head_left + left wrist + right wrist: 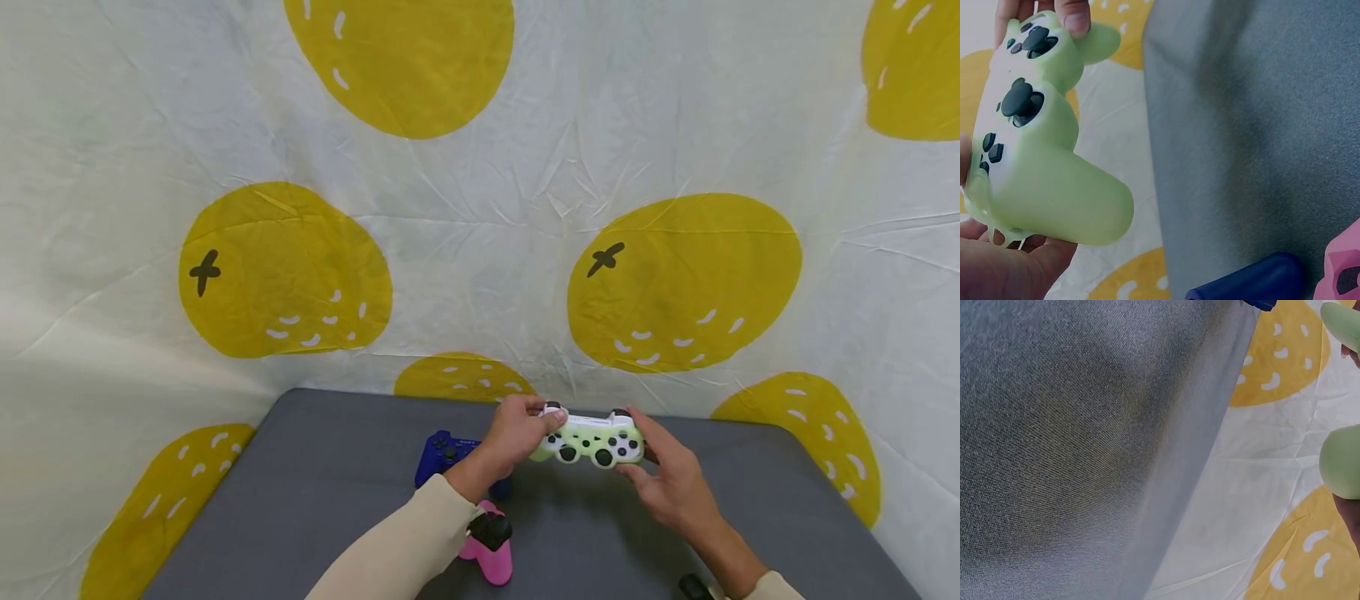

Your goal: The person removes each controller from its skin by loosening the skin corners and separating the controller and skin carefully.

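A white game controller (587, 442) with a pale green, soft-looking cover is held up over the grey table between both hands. My left hand (516, 429) grips its left end, thumb on the face near the top corner. My right hand (670, 482) holds the right end between thumb and fingers. In the left wrist view, the green cover (1054, 194) wraps the handles and surrounds the black thumbsticks, with thin stretched loops at the edge beside the left hand. White casing shows along the top edge in the head view. Only the green handle ends (1341, 464) appear in the right wrist view.
A blue game controller (441, 457) lies on the grey table (337, 467), partly behind the left forearm. Nearer sits a pink controller (495, 567), partly covered by the left wrist's black camera (491, 530). White cloth with yellow fruit prints (682, 283) hangs behind the table.
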Demonstrator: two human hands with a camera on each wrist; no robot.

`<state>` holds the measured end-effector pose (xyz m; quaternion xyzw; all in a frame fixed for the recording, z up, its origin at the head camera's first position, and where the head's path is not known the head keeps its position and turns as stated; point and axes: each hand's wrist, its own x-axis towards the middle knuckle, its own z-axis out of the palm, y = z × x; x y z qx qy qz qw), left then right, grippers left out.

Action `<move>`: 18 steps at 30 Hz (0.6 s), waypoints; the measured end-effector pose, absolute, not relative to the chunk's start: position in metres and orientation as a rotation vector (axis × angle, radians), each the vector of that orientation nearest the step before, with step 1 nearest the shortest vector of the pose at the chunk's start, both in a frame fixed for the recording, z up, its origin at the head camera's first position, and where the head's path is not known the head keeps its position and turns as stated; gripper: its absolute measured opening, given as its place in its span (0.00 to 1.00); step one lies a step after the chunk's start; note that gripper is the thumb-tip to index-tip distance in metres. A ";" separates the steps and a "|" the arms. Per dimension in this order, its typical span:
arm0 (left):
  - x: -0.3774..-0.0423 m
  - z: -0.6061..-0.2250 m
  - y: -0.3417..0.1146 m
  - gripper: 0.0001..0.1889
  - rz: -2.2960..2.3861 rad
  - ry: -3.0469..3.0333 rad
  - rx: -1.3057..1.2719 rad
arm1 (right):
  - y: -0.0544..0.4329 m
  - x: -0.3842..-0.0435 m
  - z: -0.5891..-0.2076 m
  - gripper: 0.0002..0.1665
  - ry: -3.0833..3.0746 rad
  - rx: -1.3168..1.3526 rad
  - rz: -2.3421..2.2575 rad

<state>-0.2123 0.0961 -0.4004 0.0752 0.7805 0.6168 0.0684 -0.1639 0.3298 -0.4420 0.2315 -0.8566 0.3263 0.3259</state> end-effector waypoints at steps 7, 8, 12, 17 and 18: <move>-0.208 -0.401 0.095 0.26 1.824 2.396 0.262 | 0.332 -0.161 -0.443 0.56 -2.244 0.573 0.976; -0.207 -0.402 0.095 0.24 1.828 2.403 0.291 | 0.332 -0.161 -0.443 0.55 -2.250 0.559 0.995; -0.204 -0.405 0.092 0.20 1.831 2.410 0.429 | 0.332 -0.159 -0.438 0.51 -2.306 0.480 1.109; -0.197 -0.406 0.086 0.36 1.693 2.493 0.515 | 0.335 -0.158 -0.428 0.48 -2.406 0.382 1.243; -0.196 -0.407 0.085 0.39 1.665 2.514 0.535 | 0.336 -0.158 -0.427 0.47 -2.426 0.369 1.247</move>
